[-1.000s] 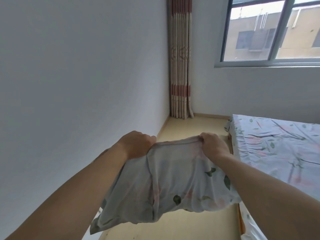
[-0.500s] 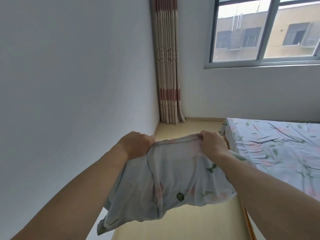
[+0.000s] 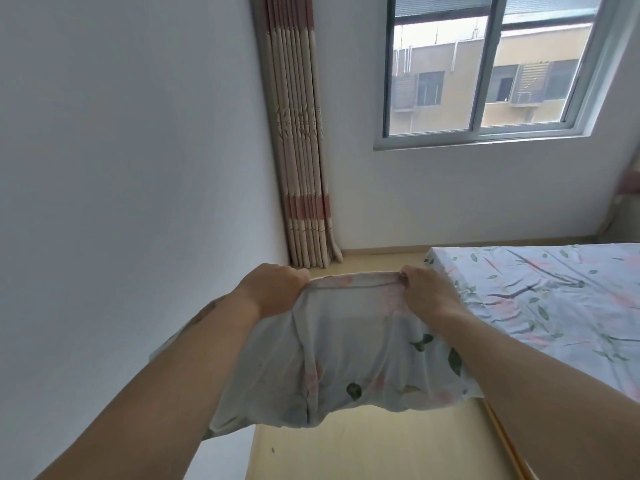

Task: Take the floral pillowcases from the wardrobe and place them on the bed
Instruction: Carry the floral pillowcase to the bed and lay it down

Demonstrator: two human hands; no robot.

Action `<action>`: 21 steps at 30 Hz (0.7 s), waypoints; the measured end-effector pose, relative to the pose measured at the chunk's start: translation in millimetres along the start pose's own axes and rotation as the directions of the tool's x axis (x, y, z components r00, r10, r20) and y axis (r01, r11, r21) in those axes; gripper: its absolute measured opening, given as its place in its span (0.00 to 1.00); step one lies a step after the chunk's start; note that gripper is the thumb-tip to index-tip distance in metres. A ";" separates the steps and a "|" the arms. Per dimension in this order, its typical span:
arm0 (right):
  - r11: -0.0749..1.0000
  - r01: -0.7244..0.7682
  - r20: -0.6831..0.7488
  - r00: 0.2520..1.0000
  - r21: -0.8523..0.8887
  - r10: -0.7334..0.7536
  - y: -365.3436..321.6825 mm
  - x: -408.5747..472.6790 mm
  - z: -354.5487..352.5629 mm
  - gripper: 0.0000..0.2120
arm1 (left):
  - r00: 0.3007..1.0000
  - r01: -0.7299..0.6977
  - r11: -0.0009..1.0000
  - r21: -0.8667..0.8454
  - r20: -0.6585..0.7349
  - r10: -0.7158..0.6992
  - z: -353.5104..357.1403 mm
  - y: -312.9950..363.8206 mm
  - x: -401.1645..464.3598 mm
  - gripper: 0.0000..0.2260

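I hold a pale floral pillowcase (image 3: pixel 346 355) with pink blooms and green leaves stretched out in front of me, above the floor. My left hand (image 3: pixel 273 289) grips its upper left edge and my right hand (image 3: pixel 427 291) grips its upper right edge. The cloth hangs down slack between my forearms. The bed (image 3: pixel 554 299), covered with a matching floral sheet, lies to the right; its near corner is just beyond my right hand. The wardrobe is not in view.
A white wall (image 3: pixel 121 202) runs close along my left. A striped beige and pink curtain (image 3: pixel 301 150) hangs in the far corner beside a window (image 3: pixel 485 71). A strip of light wooden floor (image 3: pixel 363 448) lies between the wall and the bed.
The view has swung to the right, so the window and more of the bed now show. Both hands keep the same grip on the pillowcase.
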State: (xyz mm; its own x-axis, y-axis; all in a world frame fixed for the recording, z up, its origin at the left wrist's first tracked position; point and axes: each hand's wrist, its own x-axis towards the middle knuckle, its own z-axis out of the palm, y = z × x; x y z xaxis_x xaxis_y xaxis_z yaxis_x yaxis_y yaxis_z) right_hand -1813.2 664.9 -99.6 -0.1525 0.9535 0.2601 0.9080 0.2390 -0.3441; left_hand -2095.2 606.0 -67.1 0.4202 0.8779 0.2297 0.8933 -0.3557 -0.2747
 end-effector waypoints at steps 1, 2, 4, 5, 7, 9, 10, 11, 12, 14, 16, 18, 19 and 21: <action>1.000 -0.005 0.006 1.000 -0.004 0.005 -2.0 10.6 4.4 0.10 | 1.000 -0.010 1.000 -0.007 -0.003 0.010 7.1 -10.3 7.7 0.08; 1.000 -0.012 0.011 1.000 -0.004 0.012 -3.7 21.3 9.1 0.10 | 1.000 -0.017 1.000 -0.012 -0.002 0.017 14.1 -20.1 15.7 0.08; 1.000 -0.025 0.016 1.000 -0.004 0.025 -7.9 43.9 20.0 0.10 | 1.000 -0.026 0.999 -0.023 0.001 0.026 28.3 -40.0 32.9 0.08; 0.999 -0.031 0.019 0.999 -0.009 0.031 -9.9 55.8 26.7 0.10 | 1.000 -0.030 0.999 -0.028 0.006 0.031 35.8 -49.7 41.8 0.07; 0.999 -0.042 0.022 0.999 -0.026 0.042 -12.9 82.0 41.0 0.10 | 0.999 -0.041 0.998 -0.040 0.015 0.042 51.7 -68.8 61.9 0.07; 0.998 -0.054 0.020 0.998 -0.044 0.055 -13.3 111.6 55.3 0.10 | 0.999 -0.044 0.998 -0.048 0.025 0.045 68.3 -87.1 85.2 0.06; 0.997 -0.062 0.016 0.998 -0.049 0.062 -12.4 128.0 62.4 0.10 | 0.999 -0.042 0.998 -0.041 0.032 0.043 76.1 -96.1 98.0 0.06; 0.996 -0.070 0.013 0.997 -0.051 0.071 -10.7 143.9 69.1 0.10 | 0.998 -0.042 0.999 -0.032 0.039 0.043 83.5 -104.6 111.4 0.05; 0.995 -0.081 0.010 0.997 -0.050 0.082 -8.4 160.2 75.9 0.10 | 0.998 -0.044 0.999 -0.028 0.045 0.045 90.9 -112.9 125.8 0.05; 0.993 -0.111 0.003 0.994 -0.050 0.111 -1.9 193.0 86.9 0.11 | 0.997 -0.046 0.998 -0.046 0.062 0.049 104.1 -128.7 158.3 0.05; 0.987 -0.149 0.008 0.989 -0.055 0.149 4.2 224.8 94.0 0.11 | 0.996 -0.056 0.996 -0.070 0.072 0.061 115.7 -142.7 192.3 0.05; 0.981 -0.185 0.005 0.983 -0.053 0.185 9.4 257.8 99.5 0.10 | 0.996 -0.066 0.994 -0.083 0.050 0.070 128.2 -156.4 226.6 0.06; 0.978 -0.203 0.000 0.979 -0.052 0.203 11.6 273.7 101.7 0.09 | 0.996 -0.073 0.994 -0.085 0.042 0.077 134.3 -163.5 243.4 0.06; 0.970 -0.239 -0.018 0.971 -0.052 0.238 14.7 303.9 105.6 0.08 | 0.995 -0.094 0.992 -0.088 0.033 0.097 147.0 -177.7 274.9 0.06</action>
State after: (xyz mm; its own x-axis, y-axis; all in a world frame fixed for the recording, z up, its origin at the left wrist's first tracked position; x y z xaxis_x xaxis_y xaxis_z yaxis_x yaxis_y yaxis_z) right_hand -1887.4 977.6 -120.9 0.0755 0.9795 0.1869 0.9371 -0.0056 -0.3490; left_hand -2161.8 957.6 -92.5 0.4993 0.8495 0.1706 0.8605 -0.4633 -0.2120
